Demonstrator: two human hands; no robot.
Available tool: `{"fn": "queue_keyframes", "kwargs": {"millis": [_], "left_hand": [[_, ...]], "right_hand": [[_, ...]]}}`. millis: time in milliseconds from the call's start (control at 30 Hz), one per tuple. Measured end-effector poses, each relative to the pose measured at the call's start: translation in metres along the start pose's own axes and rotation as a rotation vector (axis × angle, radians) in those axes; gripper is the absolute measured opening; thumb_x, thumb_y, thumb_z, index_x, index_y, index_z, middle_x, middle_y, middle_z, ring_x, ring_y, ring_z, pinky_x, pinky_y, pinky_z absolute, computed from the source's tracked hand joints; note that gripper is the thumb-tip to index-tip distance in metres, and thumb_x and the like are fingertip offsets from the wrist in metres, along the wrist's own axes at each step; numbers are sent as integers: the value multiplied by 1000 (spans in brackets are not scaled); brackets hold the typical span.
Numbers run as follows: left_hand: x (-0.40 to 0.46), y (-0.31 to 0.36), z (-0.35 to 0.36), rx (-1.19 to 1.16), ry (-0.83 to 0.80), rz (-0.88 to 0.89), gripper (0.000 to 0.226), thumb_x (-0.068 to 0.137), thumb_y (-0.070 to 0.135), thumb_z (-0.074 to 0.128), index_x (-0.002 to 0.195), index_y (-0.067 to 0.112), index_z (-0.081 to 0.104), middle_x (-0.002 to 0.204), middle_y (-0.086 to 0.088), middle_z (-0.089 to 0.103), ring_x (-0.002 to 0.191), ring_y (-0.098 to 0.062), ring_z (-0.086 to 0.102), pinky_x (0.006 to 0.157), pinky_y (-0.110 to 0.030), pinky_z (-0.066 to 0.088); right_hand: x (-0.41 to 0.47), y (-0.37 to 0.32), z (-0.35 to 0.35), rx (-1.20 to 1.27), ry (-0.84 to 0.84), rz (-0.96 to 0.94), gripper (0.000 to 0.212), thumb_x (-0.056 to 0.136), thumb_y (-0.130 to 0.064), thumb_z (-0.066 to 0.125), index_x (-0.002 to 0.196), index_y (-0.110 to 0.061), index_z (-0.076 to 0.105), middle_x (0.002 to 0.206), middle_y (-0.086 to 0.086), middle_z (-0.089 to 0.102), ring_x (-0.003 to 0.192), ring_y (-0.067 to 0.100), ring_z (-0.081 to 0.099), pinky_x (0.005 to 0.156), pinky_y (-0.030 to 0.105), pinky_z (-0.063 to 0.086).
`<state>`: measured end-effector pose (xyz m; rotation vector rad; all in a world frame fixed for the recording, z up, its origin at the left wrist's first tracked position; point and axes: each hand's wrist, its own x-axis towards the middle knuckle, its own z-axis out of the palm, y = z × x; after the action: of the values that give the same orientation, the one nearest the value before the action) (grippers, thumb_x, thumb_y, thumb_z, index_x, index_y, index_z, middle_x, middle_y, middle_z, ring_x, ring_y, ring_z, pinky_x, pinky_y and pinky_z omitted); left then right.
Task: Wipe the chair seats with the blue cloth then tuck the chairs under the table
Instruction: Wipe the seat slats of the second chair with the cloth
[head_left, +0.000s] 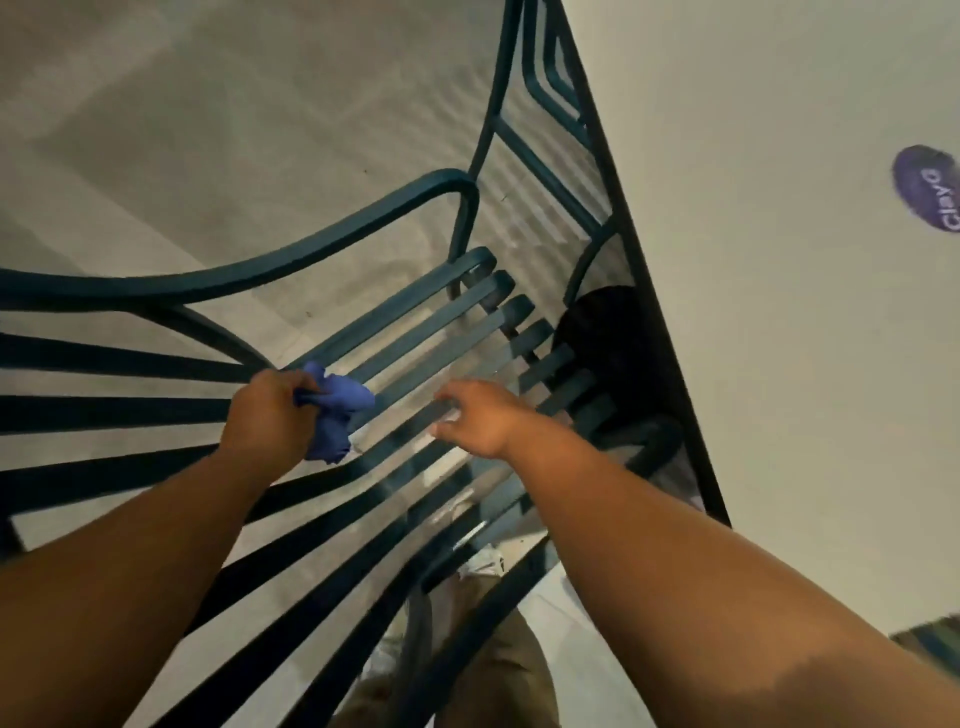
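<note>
A dark green metal chair (426, 322) with slatted seat and back fills the middle of the head view, seen from behind and above. My left hand (267, 421) is shut on a crumpled blue cloth (335, 410), which rests on the rear of the seat slats near the left side. My right hand (480, 418) lies on the seat slats to the right of the cloth, fingers spread, holding nothing. The white table (779, 312) with a dark edge runs along the right, and the chair's front reaches just under that edge.
A purple round sticker (927, 187) sits on the tabletop at the right. The table's dark base (602, 332) shows under its edge. Pale tiled floor (234, 130) spreads to the left. My trouser legs and shoes (483, 566) show behind the chair back.
</note>
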<state>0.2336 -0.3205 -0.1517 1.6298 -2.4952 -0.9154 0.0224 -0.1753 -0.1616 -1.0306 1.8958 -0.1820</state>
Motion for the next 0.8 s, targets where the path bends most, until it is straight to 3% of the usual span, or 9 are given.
{"fn": "queue_keyframes", "kwargs": {"millis": [67,167,267,367,433,500,600,700,800], "left_hand": [[-15,8,-14,63,-53,63,10,86,5,66,92,8,74,82,-7,66,79,-29,61,69,-37,43],[-44,34,-36,78,-181,72,16,98,19,59,99,8,71,88,-15,66,84,-32,61,76,-40,45],[-76,61,-49,53,-238,183,6,97,18,62,97,16,68,92,-12,64,86,-31,59,82,-42,46],[-113,94,-58,71,-260,303,12,93,13,66,100,21,70,93,-8,63,88,-30,60,83,-40,45],[-133,113,-57,106,-291,346,12,92,12,67,95,21,73,90,-11,67,84,-33,63,78,-39,47],[-154,132,-53,105,-324,381,13,91,13,67,93,23,74,87,-10,68,77,-31,62,71,-35,46],[-188,157,-36,128,-369,437,12,93,16,66,100,20,75,95,-10,69,81,-28,63,73,-34,47],[-232,186,-14,154,-424,488,12,94,18,65,97,25,75,94,-10,71,82,-29,65,74,-38,52],[-283,218,14,165,-451,574,12,94,17,66,95,26,74,92,-8,69,81,-28,66,76,-47,58]], "right_hand": [[-39,-3,9,52,37,17,52,95,-45,65,143,-30,52,145,5,50,125,26,53,89,32,42],[-95,-3,16,133,130,43,52,95,-46,64,142,-30,52,146,6,49,124,26,53,88,32,41],[-152,5,24,212,203,76,51,94,-47,66,141,-31,54,146,6,51,127,26,53,95,33,42],[-207,21,31,270,269,139,52,95,-45,65,142,-26,53,149,8,51,133,28,50,106,39,43],[-242,33,36,288,321,169,52,97,-43,64,143,-23,53,148,9,51,134,28,49,108,40,42],[-277,44,42,315,374,187,52,97,-39,65,143,-19,54,145,8,54,130,27,52,106,37,43],[-331,68,55,375,444,232,51,97,-36,66,143,-18,55,145,7,55,129,26,53,104,39,45],[-385,102,73,490,522,290,52,96,-37,67,144,-23,54,145,3,54,120,26,59,94,40,52],[-436,146,92,534,570,352,51,94,-40,68,142,-28,55,140,0,58,118,22,61,98,41,50]]}}
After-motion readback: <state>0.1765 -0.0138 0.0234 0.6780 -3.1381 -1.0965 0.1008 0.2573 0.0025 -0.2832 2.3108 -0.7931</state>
